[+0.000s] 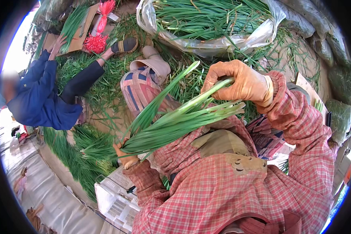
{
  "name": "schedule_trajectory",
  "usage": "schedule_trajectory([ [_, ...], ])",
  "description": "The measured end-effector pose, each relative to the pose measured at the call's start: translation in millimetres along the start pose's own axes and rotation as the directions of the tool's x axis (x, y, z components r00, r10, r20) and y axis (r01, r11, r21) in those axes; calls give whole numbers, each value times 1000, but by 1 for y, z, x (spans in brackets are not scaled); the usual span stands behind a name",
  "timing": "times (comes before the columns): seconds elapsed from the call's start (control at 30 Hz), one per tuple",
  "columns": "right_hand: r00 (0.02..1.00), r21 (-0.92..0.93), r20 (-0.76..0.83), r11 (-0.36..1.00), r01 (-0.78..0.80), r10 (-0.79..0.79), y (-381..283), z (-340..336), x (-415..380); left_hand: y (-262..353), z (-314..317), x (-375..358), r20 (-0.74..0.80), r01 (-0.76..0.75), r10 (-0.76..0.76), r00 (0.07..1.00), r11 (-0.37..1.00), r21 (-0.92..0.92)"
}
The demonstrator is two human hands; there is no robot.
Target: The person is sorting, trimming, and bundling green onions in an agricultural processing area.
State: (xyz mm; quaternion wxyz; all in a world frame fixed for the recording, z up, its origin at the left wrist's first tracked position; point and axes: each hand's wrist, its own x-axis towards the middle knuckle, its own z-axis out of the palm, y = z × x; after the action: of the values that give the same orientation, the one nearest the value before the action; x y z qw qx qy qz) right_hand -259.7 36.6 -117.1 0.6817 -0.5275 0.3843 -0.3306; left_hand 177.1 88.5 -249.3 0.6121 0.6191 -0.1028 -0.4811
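My left hand (125, 155), in an orange-tan glove, is wrapped round the leafy end of a bunch of garlic chives (171, 130). The long green leaves slant up to the right across my lap, and their pale stem ends fan apart. My right hand (240, 82), in a stained glove of the same colour, pinches a few pale stems (216, 87) between thumb and fingers, above the rest of the bunch. One separate stem (187, 72) sticks up to the left of it. My left fingers are partly hidden by the leaves.
A clear plastic-lined heap of chives (210, 23) lies ahead. At left, a person in blue (46, 91) reaches toward chives on cardboard (80, 33), beside red ties (97, 42). Loose leaves litter the floor; more chives (74, 156) and a white crate (115, 199) are lower left.
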Motion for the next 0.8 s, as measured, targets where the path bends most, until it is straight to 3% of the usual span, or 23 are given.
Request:
schedule_trajectory([
  [0.03,1000,42,-8,999,3,-2,-5,0,-2,-1,-2,2,7,-11,11,1000,1000,11],
  [0.13,999,234,-20,972,-36,41,-8,2,-7,-6,-20,17,116,107,-84,990,970,-216],
  [0.23,997,386,-62,922,-26,54,-3,16,-2,-4,-6,7,18,100,-98,995,978,-183],
  [0.33,978,299,-208,951,81,-18,8,21,17,-22,-23,19,66,-66,76,995,988,-140],
  [0.4,957,92,-283,991,99,-69,12,21,29,-13,-14,9,41,-4,11,999,986,-165],
  [0.47,910,31,-353,969,246,-220,23,22,40,-11,-12,7,44,31,-24,999,989,-144],
  [0.5,881,-93,-395,965,244,-261,29,23,44,-11,-18,9,57,33,-27,998,993,-111],
  [0.57,814,-333,-461,919,211,-354,44,24,51,-13,-29,15,63,31,-26,998,997,-77],
  [0.67,791,-439,-570,896,-64,-223,65,17,57,-10,-24,12,-9,29,-30,1000,996,-88],
  [0.73,742,-330,-654,938,-105,-147,87,9,65,11,17,-18,-135,38,-53,989,993,-116],
  [0.8,680,-300,-727,935,-191,-94,98,8,69,17,16,-19,-114,-6,-8,993,992,-123],
])
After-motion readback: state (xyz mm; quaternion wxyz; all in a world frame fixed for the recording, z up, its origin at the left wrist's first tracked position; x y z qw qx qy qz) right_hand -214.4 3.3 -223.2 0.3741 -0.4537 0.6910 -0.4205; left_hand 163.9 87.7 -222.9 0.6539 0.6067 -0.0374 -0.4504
